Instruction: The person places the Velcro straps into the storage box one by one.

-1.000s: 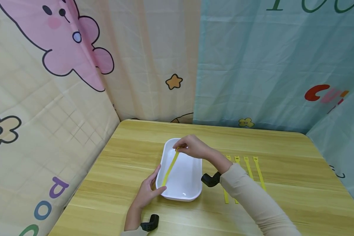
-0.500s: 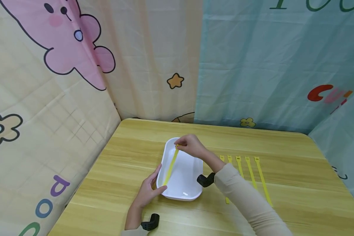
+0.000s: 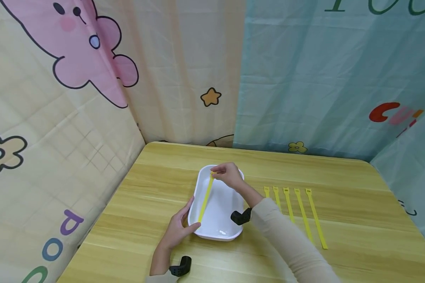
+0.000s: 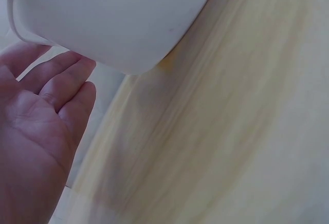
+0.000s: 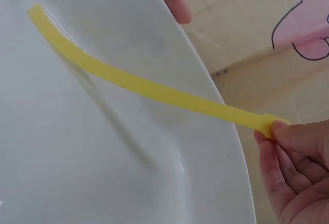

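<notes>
A white rectangular tray (image 3: 221,214) stands on the wooden table. My left hand (image 3: 177,228) holds its near left corner, thumb over the rim and fingers along the outer wall; the left wrist view shows these fingers (image 4: 64,80) loosely bent against the tray's side. My right hand (image 3: 229,175) pinches the wider slotted head of a yellow cable tie (image 3: 206,198) between thumb and fingertips above the tray's far part. The strap slants down into the tray, its tail near my left thumb. In the right wrist view the tie (image 5: 149,88) bends gently, casting a shadow on the tray floor.
Right of the tray, several yellow cable ties (image 3: 316,220) lie side by side on the table (image 3: 357,204), heads toward the back. The right sleeve partly covers some of them. Printed curtains (image 3: 177,78) hang behind and beside the table.
The right forearm has swung a little left, uncovering more of the ties on the table. The held tie hangs slightly steeper, its tail shifted a little right. The left hand keeps its hold.
</notes>
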The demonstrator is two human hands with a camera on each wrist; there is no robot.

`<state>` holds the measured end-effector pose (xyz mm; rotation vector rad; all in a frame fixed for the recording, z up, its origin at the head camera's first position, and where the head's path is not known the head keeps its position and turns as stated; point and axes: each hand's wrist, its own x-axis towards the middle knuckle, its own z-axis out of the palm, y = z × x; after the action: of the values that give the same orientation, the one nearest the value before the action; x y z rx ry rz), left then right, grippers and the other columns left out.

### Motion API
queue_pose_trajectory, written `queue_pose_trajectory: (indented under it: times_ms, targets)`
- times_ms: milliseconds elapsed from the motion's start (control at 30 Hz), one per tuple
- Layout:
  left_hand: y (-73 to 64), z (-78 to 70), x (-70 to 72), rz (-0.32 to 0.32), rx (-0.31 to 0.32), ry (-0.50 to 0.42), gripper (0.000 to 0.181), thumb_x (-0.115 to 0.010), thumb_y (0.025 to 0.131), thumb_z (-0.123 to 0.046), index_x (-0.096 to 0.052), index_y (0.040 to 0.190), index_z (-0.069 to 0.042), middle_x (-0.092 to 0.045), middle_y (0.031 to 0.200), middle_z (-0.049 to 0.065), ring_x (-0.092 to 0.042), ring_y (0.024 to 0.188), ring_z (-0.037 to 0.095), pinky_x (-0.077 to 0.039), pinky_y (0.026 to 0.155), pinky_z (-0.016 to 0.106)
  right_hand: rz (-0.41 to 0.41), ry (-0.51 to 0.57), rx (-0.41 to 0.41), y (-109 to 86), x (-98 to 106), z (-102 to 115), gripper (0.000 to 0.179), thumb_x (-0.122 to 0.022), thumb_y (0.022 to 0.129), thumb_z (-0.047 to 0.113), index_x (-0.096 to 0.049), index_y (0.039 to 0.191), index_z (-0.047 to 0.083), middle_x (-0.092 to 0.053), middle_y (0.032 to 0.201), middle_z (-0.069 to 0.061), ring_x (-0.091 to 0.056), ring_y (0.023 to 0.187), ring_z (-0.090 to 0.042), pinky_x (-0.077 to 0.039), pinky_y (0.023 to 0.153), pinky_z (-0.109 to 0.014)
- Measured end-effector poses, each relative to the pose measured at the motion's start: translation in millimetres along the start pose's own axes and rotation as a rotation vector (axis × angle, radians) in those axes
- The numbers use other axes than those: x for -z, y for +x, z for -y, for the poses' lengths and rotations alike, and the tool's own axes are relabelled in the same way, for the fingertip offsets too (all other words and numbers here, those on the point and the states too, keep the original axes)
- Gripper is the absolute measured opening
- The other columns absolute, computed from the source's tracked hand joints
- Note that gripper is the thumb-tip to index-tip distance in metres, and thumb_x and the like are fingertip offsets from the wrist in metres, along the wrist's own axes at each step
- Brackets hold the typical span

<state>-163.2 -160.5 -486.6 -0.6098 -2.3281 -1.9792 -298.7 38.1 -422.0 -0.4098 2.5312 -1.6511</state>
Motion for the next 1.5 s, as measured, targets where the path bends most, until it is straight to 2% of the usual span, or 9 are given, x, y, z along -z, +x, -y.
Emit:
queue_pose_trajectory:
  times_ms: [167, 367, 533, 700, 833, 933, 1033, 1233, 1500]
  targets:
    - [0.2, -12.3, 1.2, 0.013, -0.005, 0.017, 0.071, -0.064, 0.08, 0.009, -0.025, 0.138, 0.012, -0.023, 0.143, 0.029, -0.023, 0.129, 0.042, -0.025, 0.102, 0.023, -0.019, 0.05, -0.013, 6.6, -7.1, -9.7, 0.021, -0.068, 0.08, 0.001, -0.068, 0.1, -0.004, -0.068, 0.095, -0.013, -0.064, 0.083, -0.02, -0.053, 0.073, -0.027]
    - [1.8, 7.8, 2.2, -0.012, 0.044, -0.007, 0.075, -0.067, 0.079, 0.005, -0.027, 0.142, 0.001, -0.025, 0.146, 0.016, -0.024, 0.132, 0.03, -0.023, 0.102, 0.019, -0.035, 0.093, -0.076, 12.7, -12.1, -17.4, 0.021, -0.068, 0.081, 0.001, -0.069, 0.103, -0.002, -0.068, 0.094, -0.011, -0.064, 0.084, -0.019, -0.053, 0.075, -0.028]
    - [1.3, 17.4, 2.3, -0.009, 0.032, -0.012, 0.076, -0.068, 0.08, 0.001, -0.027, 0.143, -0.002, -0.025, 0.147, 0.015, -0.024, 0.132, 0.029, -0.024, 0.103, 0.02, -0.047, 0.17, -0.162, 17.0, -15.7, -22.9, 0.022, -0.066, 0.083, 0.001, -0.068, 0.105, -0.002, -0.068, 0.096, -0.012, -0.064, 0.085, -0.019, -0.053, 0.075, -0.027]
    - [0.2, 4.5, 1.0, -0.011, 0.049, -0.014, 0.074, -0.067, 0.08, 0.003, -0.027, 0.142, 0.001, -0.025, 0.146, 0.016, -0.023, 0.132, 0.029, -0.023, 0.102, 0.019, -0.064, 0.233, -0.233, 20.9, -21.1, -27.6, 0.022, -0.064, 0.084, 0.001, -0.067, 0.105, -0.001, -0.067, 0.097, -0.012, -0.064, 0.085, -0.019, -0.053, 0.074, -0.027]
    - [0.7, 3.7, 0.1, -0.01, 0.061, -0.025, 0.075, -0.067, 0.079, 0.004, -0.027, 0.142, 0.001, -0.025, 0.146, 0.015, -0.023, 0.132, 0.027, -0.023, 0.103, 0.02, -0.066, 0.25, -0.234, 20.1, -25.0, -31.5, 0.021, -0.063, 0.084, -0.001, -0.067, 0.105, -0.003, -0.067, 0.097, -0.013, -0.064, 0.085, -0.019, -0.053, 0.075, -0.027]
    - [1.0, 17.5, -0.1, -0.016, 0.042, -0.034, 0.075, -0.069, 0.079, 0.002, -0.029, 0.143, -0.003, -0.026, 0.147, 0.013, -0.024, 0.133, 0.026, -0.023, 0.103, 0.019, -0.059, 0.244, -0.223, 18.0, -27.2, -34.7, 0.021, -0.062, 0.085, -0.001, -0.066, 0.106, -0.003, -0.067, 0.097, -0.013, -0.064, 0.084, -0.019, -0.053, 0.075, -0.027]
    - [1.4, 17.6, -0.8, -0.018, 0.045, -0.033, 0.076, -0.068, 0.079, 0.003, -0.028, 0.143, -0.002, -0.026, 0.147, 0.014, -0.024, 0.133, 0.027, -0.023, 0.103, 0.02, -0.053, 0.238, -0.211, 17.2, -28.7, -36.9, 0.021, -0.062, 0.085, -0.002, -0.066, 0.106, -0.004, -0.066, 0.097, -0.014, -0.063, 0.083, -0.019, -0.053, 0.075, -0.027]
    - [1.5, -0.3, -1.5, -0.007, 0.033, -0.031, 0.074, -0.065, 0.078, 0.01, -0.026, 0.14, 0.007, -0.024, 0.145, 0.022, -0.023, 0.131, 0.035, -0.023, 0.102, 0.019, -0.049, 0.244, -0.201, 18.1, -28.7, -38.6, 0.022, -0.06, 0.086, -0.004, -0.064, 0.107, -0.007, -0.066, 0.099, -0.017, -0.064, 0.084, -0.019, -0.053, 0.074, -0.027]
    - [2.0, -16.8, -1.1, 0.007, 0.055, 0.0, 0.073, -0.064, 0.079, 0.01, -0.023, 0.139, 0.012, -0.021, 0.144, 0.026, -0.022, 0.131, 0.034, -0.022, 0.103, 0.022, -0.048, 0.285, -0.278, 19.1, -29.4, -39.3, 0.023, -0.054, 0.087, -0.009, -0.062, 0.109, -0.01, -0.065, 0.098, -0.019, -0.064, 0.081, -0.02, -0.053, 0.076, -0.029]
